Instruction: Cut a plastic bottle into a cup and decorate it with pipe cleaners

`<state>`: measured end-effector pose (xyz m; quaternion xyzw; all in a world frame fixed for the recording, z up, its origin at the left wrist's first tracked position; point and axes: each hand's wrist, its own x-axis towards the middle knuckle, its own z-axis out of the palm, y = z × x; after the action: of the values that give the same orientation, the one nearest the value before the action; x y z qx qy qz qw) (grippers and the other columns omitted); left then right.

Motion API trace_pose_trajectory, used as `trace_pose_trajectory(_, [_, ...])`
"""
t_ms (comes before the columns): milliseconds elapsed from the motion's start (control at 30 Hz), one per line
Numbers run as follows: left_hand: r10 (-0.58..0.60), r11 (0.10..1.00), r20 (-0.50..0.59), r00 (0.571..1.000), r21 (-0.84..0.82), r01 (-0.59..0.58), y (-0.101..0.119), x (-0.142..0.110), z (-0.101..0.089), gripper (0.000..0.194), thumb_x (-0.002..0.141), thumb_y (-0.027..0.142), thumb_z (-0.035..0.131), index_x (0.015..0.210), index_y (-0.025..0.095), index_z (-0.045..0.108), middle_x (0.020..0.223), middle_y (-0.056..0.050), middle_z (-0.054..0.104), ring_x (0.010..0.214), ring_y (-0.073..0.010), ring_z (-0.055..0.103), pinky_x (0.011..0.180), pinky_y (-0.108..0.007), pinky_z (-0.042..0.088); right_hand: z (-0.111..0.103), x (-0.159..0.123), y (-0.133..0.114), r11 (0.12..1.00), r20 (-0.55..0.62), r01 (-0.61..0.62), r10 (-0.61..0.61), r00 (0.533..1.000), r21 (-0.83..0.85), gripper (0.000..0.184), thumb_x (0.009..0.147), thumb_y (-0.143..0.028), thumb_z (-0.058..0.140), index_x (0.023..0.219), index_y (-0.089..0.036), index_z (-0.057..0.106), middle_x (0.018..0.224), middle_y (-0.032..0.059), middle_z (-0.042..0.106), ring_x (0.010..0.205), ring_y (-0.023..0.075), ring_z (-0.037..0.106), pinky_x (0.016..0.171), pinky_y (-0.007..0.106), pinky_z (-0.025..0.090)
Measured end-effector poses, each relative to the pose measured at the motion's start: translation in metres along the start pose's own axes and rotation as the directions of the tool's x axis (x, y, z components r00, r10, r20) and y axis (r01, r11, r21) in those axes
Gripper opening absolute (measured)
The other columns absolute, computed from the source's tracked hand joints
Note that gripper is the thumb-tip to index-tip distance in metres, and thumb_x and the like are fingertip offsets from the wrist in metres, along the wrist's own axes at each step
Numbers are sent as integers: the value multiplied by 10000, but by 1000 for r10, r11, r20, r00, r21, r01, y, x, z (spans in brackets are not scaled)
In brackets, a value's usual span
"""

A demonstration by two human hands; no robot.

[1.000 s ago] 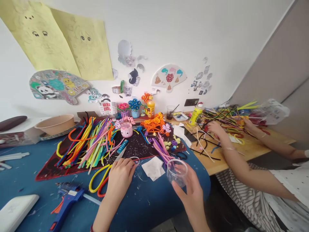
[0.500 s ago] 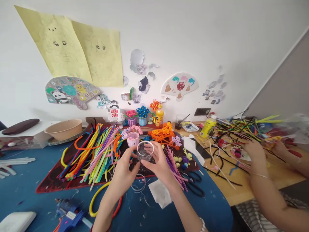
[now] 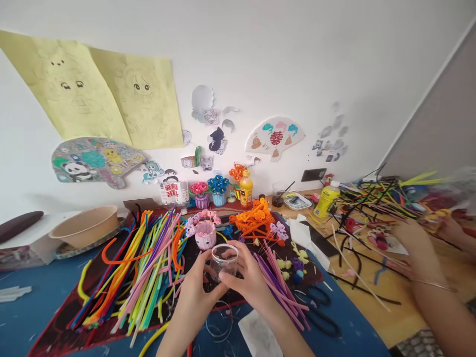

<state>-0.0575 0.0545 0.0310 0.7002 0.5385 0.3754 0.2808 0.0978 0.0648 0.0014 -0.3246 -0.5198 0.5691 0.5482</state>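
Note:
A small clear plastic cup (image 3: pixel 224 258) is held upright between my two hands above the dark mat (image 3: pixel 48 327). My left hand (image 3: pixel 201 282) curls round the cup's left side, its thumb near the front. From the right, my right hand (image 3: pixel 245 270) grips the cup with its thumb across the front and its fingers behind. Just beyond the cup stands a pink pipe-cleaner basket (image 3: pixel 206 235) with a flowered handle. Left of my hands lies a large pile of coloured pipe cleaners (image 3: pixel 148 272); pink and purple pipe cleaners (image 3: pixel 280 292) lie to the right.
Scissors (image 3: pixel 318 310) and white paper (image 3: pixel 258 334) lie nearby. Orange pipe cleaners (image 3: pixel 253 220), an orange drink bottle (image 3: pixel 246 189) and flower pots (image 3: pixel 219 191) stand behind. A co-worker's arms (image 3: pixel 420 258) reach over the wooden table (image 3: pixel 372 325) at right. A beige basin (image 3: pixel 84 227) stands left.
My view has tilted up and moved closer, so the glue gun and white box at lower left have left the picture. Both hands keep hold of the cup; my right thumb has shifted across its front.

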Motion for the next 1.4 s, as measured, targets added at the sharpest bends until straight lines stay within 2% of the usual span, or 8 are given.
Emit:
trace_pose_trajectory(167, [-36, 999, 26, 999, 27, 35, 0, -5, 1, 550, 738, 391, 649, 1226, 179, 510, 803, -22, 689, 666, -214, 622, 623, -332, 481, -3, -1, 0, 996, 4, -88, 88, 996, 9, 605, 667, -283, 841, 1176, -280, 514, 1051, 27, 606, 940, 211, 652, 869, 363, 503])
trace_pose_trajectory(333, [-89, 996, 44, 995, -15, 89, -3, -16, 0, 567, 694, 413, 694, 1184, 158, 565, 850, -56, 712, 654, -216, 637, 599, -325, 484, -8, -3, 0, 977, 62, -193, 199, 978, -91, 592, 660, -386, 827, 1174, -237, 573, 1048, 54, 654, 863, 201, 663, 782, 342, 534])
trace_pose_trajectory(500, [-128, 991, -41, 991, -55, 126, -6, -31, -7, 480, 754, 465, 622, 1142, 182, 618, 1044, -107, 712, 640, -194, 651, 566, -306, 487, -15, 10, 9, 954, -35, -170, 167, 985, -248, 634, 652, -343, 827, 1223, -227, 576, 1051, 54, 678, 891, 214, 671, 825, 354, 524])
trace_pose_trajectory(567, [-148, 987, -80, 986, -77, 142, -6, -37, -10, 370, 802, 486, 560, 1011, 196, 657, 862, -62, 729, 560, -178, 632, 538, -286, 475, -16, 20, 17, 932, -75, -160, 143, 987, -325, 627, 634, -309, 844, 1208, -234, 603, 1017, 41, 694, 908, 226, 671, 828, 355, 521])
trace_pose_trajectory(700, [-209, 976, -196, 958, -105, 191, -6, -49, -13, 412, 866, 548, 471, 638, 219, 572, 377, 73, 421, 325, -123, 402, 417, -250, 338, -16, 42, 36, 887, -98, -160, 130, 987, -433, 521, 716, -301, 807, 1191, -204, 616, 865, 19, 716, 786, 210, 690, 747, 351, 558])
trace_pose_trajectory(867, [-222, 975, -401, 889, -95, 201, -8, -58, -10, 504, 898, 525, 412, 502, 234, 300, 460, 76, 231, 439, -99, 268, 466, -252, 230, -17, 63, 49, 784, -113, -88, 23, 993, -614, 357, 899, -313, 684, 1210, -162, 592, 1116, 70, 665, 937, 214, 668, 839, 423, 556])
trace_pose_trajectory(1200, [-198, 970, -348, 916, 64, 234, -12, -61, -13, 482, 950, 488, 327, 547, 231, 390, 464, 55, 376, 432, -118, 403, 485, -250, 313, -15, 75, 70, 611, -128, -41, -100, 987, -790, 326, 953, -319, 613, 1239, -169, 576, 1226, 88, 619, 1017, 230, 649, 856, 437, 557])
trace_pose_trajectory(1400, [-201, 887, -230, 952, 370, 276, -18, -28, -21, 152, 885, 278, 578, 782, 194, 652, 701, -26, 694, 686, -199, 647, 623, -286, 437, -15, 73, 71, 581, -105, -17, -118, 987, -814, 327, 953, -320, 613, 1240, -169, 576, 1223, 87, 620, 1013, 229, 650, 855, 436, 558])
